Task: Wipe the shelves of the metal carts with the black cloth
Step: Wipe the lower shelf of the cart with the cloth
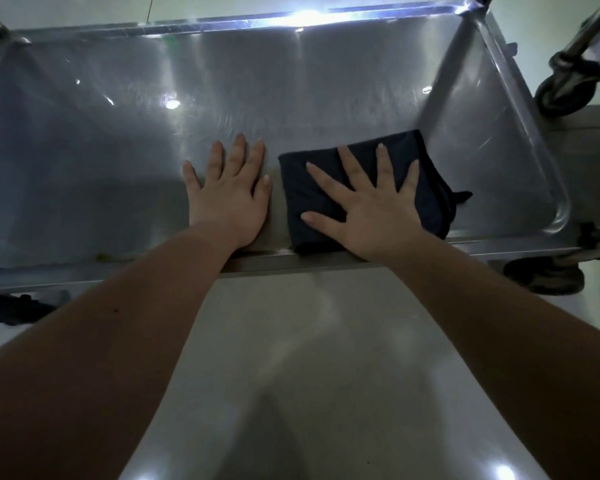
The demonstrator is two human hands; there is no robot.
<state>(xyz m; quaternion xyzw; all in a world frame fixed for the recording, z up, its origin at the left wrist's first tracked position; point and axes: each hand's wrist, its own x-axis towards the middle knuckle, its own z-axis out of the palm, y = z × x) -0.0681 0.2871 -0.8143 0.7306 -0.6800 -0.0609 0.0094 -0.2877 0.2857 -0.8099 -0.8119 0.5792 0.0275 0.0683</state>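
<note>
A shiny metal cart shelf [101, 133] with a raised rim fills the upper half of the head view. A folded black cloth [302, 188] lies on the shelf near its front right part, reaching the front rim. My right hand [371, 206] presses flat on the cloth with its fingers spread straight. My left hand [229, 192] rests flat on the bare metal just left of the cloth, fingers straight and together, not touching the cloth.
The shelf's front rim [84, 271] runs across below my wrists. A second cart's caster wheel [565, 88] and leg stand at the upper right. This cart's own wheel [544, 275] shows at the lower right. Pale glossy floor [309, 375] lies below.
</note>
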